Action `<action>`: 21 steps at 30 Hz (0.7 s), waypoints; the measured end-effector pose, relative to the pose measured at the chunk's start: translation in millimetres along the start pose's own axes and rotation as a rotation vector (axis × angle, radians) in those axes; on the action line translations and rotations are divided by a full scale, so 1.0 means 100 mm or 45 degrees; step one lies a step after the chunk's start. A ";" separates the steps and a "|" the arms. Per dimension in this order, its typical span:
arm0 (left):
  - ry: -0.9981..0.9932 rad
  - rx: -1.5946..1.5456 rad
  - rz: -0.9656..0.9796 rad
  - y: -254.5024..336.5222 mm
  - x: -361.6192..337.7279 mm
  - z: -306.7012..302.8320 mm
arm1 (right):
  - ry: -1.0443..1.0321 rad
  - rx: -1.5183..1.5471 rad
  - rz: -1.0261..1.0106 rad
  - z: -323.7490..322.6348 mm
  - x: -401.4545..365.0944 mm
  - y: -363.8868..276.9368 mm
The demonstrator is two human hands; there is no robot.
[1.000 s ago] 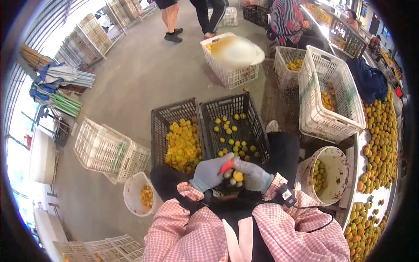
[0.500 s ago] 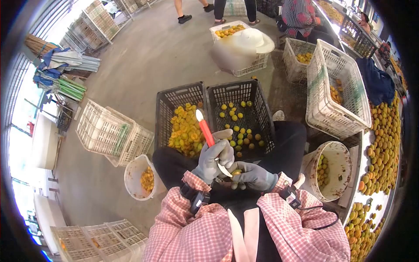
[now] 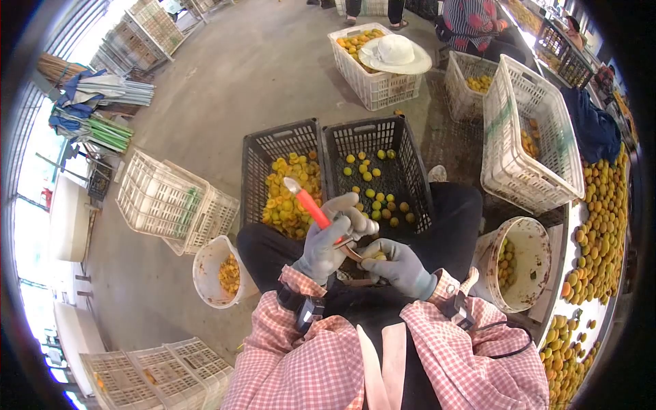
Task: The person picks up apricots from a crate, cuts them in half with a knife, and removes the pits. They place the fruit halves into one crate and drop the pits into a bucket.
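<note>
My left hand (image 3: pixel 329 239), in a grey glove, is closed around a knife with a red handle (image 3: pixel 313 208). The handle points up and away, with a pale tip at its upper end. Its blade (image 3: pixel 351 253) reaches down against a small yellow fruit (image 3: pixel 379 256), apparently an apricot. My right hand (image 3: pixel 403 268), gloved too, pinches that fruit, which its fingers mostly cover. Beyond my hands stand two black crates: the left crate (image 3: pixel 281 127) contains cut yellow pieces, the right crate (image 3: pixel 362 125) whole yellow-green fruit.
A white bucket (image 3: pixel 205 263) with yellow pieces stands at left, another bucket (image 3: pixel 488 256) with fruit at right. White crates (image 3: pixel 160 198) lean at left. A white hat (image 3: pixel 395 55) rests on a fruit-filled crate ahead. Fruit covers the table (image 3: pixel 557 301) at right, and people are farther back.
The knife's handle has tilted farther left, and its blade has come up against the fruit between my hands. In the background, a walking person's legs have gone from view.
</note>
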State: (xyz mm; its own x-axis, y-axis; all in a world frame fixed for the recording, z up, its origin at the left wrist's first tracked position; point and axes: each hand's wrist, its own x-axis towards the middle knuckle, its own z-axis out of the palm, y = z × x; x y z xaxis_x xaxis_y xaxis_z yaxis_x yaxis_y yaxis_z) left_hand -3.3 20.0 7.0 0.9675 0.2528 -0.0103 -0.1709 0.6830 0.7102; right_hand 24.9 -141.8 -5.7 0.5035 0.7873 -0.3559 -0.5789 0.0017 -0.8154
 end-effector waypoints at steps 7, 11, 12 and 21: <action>-0.121 0.071 -0.058 0.17 0.04 -0.10 | 0.061 -0.500 -0.494 -0.05 0.04 -0.01; 0.193 0.635 -0.288 0.26 0.04 -0.04 | 0.280 -0.059 -0.180 -0.20 0.02 -0.20; 0.189 0.634 -0.287 0.22 0.04 -0.08 | 0.284 -0.061 -0.183 -0.16 0.02 -0.25; -0.371 1.827 0.103 0.03 -0.07 -0.17 | 0.183 -0.754 -0.560 -0.14 0.17 -0.32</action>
State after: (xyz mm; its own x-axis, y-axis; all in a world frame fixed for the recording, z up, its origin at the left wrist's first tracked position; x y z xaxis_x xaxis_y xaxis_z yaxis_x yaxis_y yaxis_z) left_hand -13.6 32.0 -2.5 0.9969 -0.0069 0.0784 -0.0656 -0.6229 0.7795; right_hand 60.9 -137.0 7.9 0.7111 0.7021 0.0365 0.1163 -0.0663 -0.9910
